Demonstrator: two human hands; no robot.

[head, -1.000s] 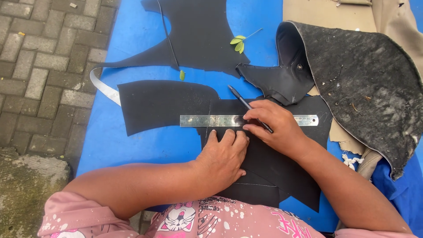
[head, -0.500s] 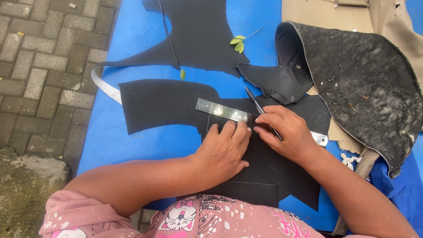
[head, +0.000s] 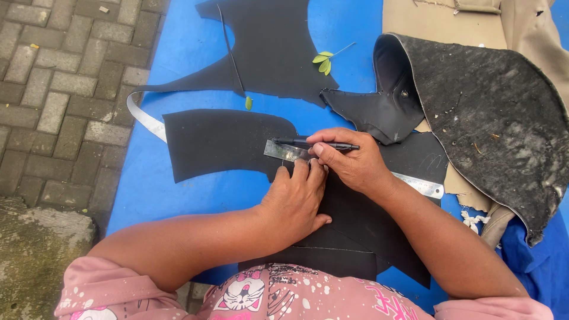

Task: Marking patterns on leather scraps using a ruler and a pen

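So I'm watching the head view and the right hand (head: 349, 163) is pinching a dark pen (head: 314, 143) in its fingers, laying it almost flat along the top edge of a metal ruler (head: 283, 150) that's sitting slanted across a black sheet piece (head: 219, 142) on the blue surface (head: 178, 189). The left hand (head: 296, 198) is holding nothing, it's lying palm down on the black sheet with its fingertips pressing on the ruler, right next to the right hand. A worn black seat cover (head: 492, 112) is lying off to the right, and a small green leaf sprig (head: 323, 59) is sitting further up on another black piece.
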